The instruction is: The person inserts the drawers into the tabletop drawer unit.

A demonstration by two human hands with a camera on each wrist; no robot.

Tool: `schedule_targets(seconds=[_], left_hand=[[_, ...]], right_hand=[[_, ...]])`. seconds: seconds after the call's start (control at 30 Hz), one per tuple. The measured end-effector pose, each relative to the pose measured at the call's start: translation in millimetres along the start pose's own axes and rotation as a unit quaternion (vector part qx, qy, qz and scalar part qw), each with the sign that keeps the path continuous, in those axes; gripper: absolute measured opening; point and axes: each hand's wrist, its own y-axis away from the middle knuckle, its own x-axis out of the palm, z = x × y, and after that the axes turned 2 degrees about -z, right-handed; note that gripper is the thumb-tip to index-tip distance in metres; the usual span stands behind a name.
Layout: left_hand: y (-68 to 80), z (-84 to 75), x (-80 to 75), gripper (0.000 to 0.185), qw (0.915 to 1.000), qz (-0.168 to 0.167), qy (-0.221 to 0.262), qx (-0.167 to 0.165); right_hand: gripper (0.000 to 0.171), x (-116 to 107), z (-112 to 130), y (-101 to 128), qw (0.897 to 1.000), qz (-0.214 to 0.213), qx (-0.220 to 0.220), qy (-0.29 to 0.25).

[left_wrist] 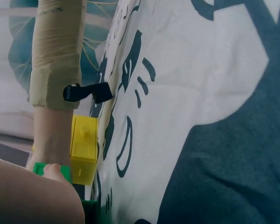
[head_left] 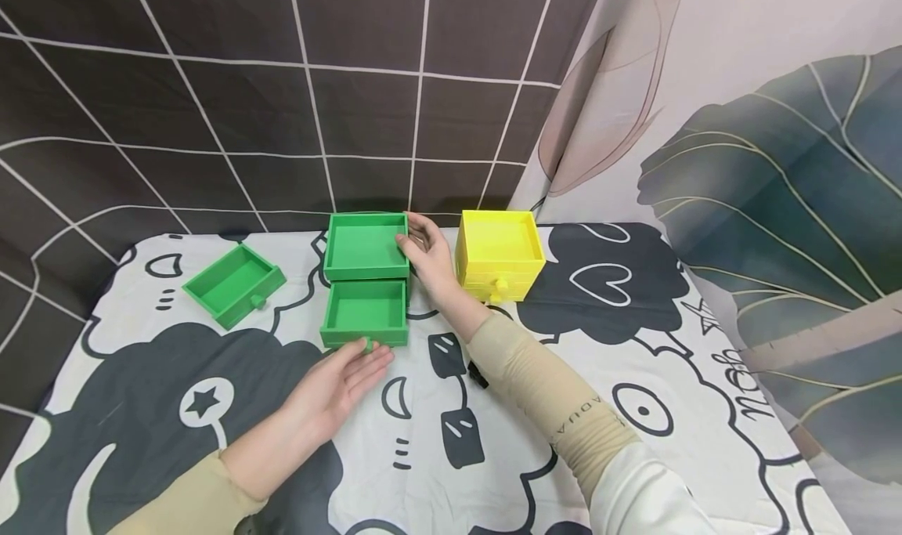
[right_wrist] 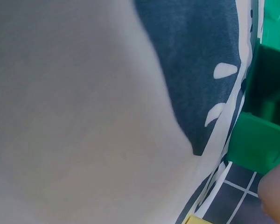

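A white cloth with dark grey patches and cartoon line drawings covers the surface. Along its back edge rises dark grey fabric ruled with a white grid; beyond its right edge hangs pale fabric printed with large blue-green leaves and thin gold lines.

Near the middle of the back edge stands a green, box-shaped, plastic-looking cabinet whose top is a shallow tray showing its plain green floor. From below that tray, a matching rectangular green drawer projects toward the front edge, its floor also in sight and a small green knob on its front. The right hand holds the cabinet by its right side, thumb over the top rim and the other fingers on the outside. The left hand is at the drawer's front, palm turned up and fingers extended, the thumb at the knob.

Toward the back left corner, a separate green rectangular drawer lies turned at an angle, knob toward the front, its floor bare to view. To the right of the cabinet, also by the back edge, is a yellow, plastic-looking box cabinet with a tray top and a knob on its front.

A narrow gap, partly taken by the right hand, separates the two cabinets; a wider strip of cloth parts the separate drawer from the green cabinet, and broad printed cloth runs from the yellow cabinet to the right edge
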Motion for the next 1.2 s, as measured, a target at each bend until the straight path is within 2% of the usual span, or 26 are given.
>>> schedule_targets(seconds=[0.7, 1.2], left_hand=[[-2.7, -9.0, 7.7, 0.021, 0.9998, 0.001, 0.018, 0.005], [-12.6, -10.4, 8.5, 0.020, 0.9996, -0.009, 0.024, 0.009]], right_hand=[[0.048, -0.5, 0.4, 1.4, 1.000, 0.003, -0.004, 0.005], [0.048, 0.1, 1.4, 1.9, 1.000, 0.003, 0.002, 0.001]])
